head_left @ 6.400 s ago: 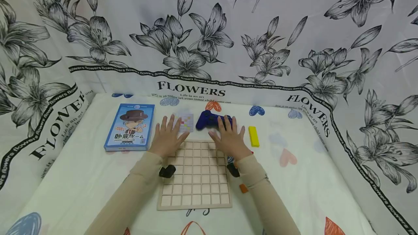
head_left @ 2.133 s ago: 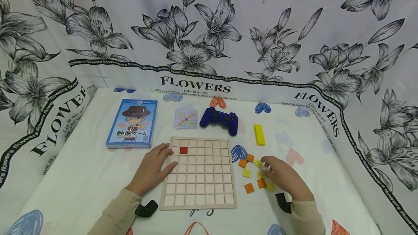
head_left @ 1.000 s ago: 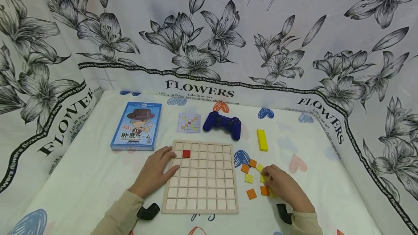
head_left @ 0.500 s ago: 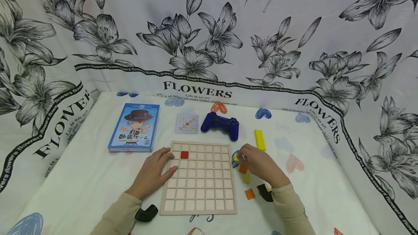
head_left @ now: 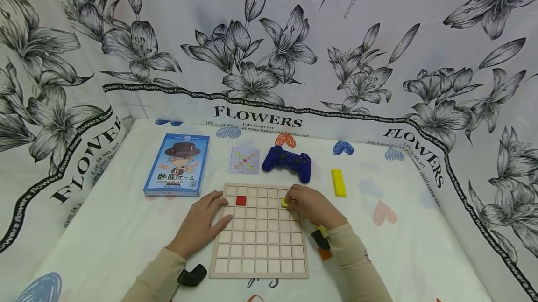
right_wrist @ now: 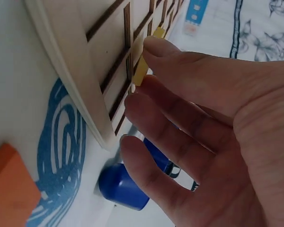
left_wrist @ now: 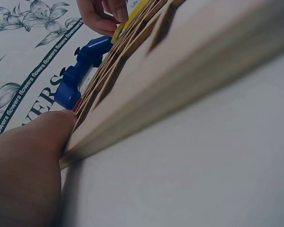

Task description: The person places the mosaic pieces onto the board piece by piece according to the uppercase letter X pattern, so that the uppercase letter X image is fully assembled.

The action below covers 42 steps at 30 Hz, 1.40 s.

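A wooden grid board (head_left: 254, 249) lies on the cloth, with a red square tile (head_left: 241, 200) in one cell near its upper left. My left hand (head_left: 201, 223) rests along the board's left edge, fingers fairly straight and touching the frame. Over the upper right part of the board, my right hand (head_left: 308, 203) pinches a yellow square tile (head_left: 284, 202) between thumb and fingers. The right wrist view shows that yellow tile (right_wrist: 143, 66) tilted against the grid's cells. Whether it touches a cell's floor I cannot tell.
Behind the board lie a pattern card (head_left: 244, 160), a blue game controller (head_left: 287, 163) and a blue game box (head_left: 178, 164). A yellow block (head_left: 338, 182) lies at right. Loose tiles, one of them orange (head_left: 324, 254), are partly hidden under my right forearm.
My right hand has picked up a yellow tile from the loose tiles at right and carried it left over the board. The left hand has stayed on the board's edge.
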Each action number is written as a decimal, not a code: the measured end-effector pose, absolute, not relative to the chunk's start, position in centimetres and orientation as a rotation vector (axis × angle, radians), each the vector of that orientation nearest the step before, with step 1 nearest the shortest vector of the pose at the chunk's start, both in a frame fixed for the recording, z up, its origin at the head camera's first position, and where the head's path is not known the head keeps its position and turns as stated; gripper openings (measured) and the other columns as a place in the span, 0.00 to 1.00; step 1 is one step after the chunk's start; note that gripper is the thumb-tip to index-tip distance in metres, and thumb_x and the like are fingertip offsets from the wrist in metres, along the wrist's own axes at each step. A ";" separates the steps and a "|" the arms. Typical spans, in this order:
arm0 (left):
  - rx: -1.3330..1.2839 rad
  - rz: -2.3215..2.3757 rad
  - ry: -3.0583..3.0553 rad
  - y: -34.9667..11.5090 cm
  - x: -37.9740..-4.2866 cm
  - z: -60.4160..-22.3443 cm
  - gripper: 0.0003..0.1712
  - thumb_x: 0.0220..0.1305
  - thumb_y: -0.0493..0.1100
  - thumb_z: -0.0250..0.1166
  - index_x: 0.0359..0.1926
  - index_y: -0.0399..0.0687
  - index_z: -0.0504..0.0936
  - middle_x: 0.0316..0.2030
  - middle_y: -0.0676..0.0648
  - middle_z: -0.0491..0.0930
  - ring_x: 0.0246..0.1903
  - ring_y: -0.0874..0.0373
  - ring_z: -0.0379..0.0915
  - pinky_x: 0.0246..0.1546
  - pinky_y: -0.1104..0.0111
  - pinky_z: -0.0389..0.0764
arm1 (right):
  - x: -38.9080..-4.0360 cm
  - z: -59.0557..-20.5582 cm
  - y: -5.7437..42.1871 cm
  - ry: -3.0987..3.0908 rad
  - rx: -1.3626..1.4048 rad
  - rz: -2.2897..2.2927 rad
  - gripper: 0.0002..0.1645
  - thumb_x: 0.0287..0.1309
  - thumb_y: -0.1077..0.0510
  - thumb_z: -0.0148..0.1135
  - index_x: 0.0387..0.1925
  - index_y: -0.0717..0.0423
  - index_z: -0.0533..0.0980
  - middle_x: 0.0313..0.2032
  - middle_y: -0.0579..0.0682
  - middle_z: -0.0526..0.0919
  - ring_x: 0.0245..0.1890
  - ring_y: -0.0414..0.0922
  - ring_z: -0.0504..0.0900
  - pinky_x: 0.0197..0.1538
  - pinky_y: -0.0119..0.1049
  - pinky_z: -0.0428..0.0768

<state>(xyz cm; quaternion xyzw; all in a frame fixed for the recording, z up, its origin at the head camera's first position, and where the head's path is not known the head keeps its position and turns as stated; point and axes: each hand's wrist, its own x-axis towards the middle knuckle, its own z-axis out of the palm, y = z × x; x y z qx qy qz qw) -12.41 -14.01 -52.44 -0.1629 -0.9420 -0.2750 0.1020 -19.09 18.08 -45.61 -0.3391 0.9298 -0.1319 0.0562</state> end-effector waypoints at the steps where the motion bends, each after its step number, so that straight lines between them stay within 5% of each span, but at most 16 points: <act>1: -0.482 -0.810 -2.781 -14.0 -12.4 -52.4 0.23 0.63 0.63 0.59 0.52 0.56 0.75 0.64 0.47 0.67 0.65 0.48 0.63 0.61 0.48 0.68 | -19.1 -45.6 18.1 2.818 -1.038 -0.404 0.07 0.58 0.55 0.66 0.39 0.48 0.81 0.38 0.39 0.79 0.38 0.36 0.79 0.45 0.32 0.81; 27: -0.474 -0.814 -2.779 -13.9 -12.6 -52.3 0.23 0.63 0.62 0.60 0.52 0.56 0.75 0.64 0.47 0.67 0.65 0.49 0.62 0.62 0.49 0.67 | -19.3 -45.6 17.4 2.807 -1.059 -0.429 0.08 0.59 0.56 0.66 0.41 0.49 0.80 0.40 0.40 0.79 0.39 0.36 0.78 0.47 0.33 0.81; 38: -0.503 -0.836 -2.745 -14.1 -12.4 -52.5 0.22 0.63 0.61 0.60 0.51 0.54 0.76 0.63 0.46 0.68 0.64 0.48 0.63 0.60 0.48 0.68 | -18.4 -45.3 19.4 2.827 -0.847 -0.442 0.12 0.61 0.52 0.63 0.47 0.45 0.78 0.44 0.39 0.79 0.37 0.35 0.78 0.44 0.32 0.81; 42: -0.480 -0.830 -2.765 -14.1 -12.3 -52.5 0.30 0.64 0.62 0.59 0.58 0.50 0.72 0.64 0.45 0.68 0.65 0.47 0.62 0.61 0.48 0.67 | -17.9 -44.9 21.6 2.864 -0.773 -0.447 0.13 0.59 0.55 0.65 0.46 0.49 0.78 0.43 0.41 0.80 0.38 0.37 0.80 0.43 0.34 0.82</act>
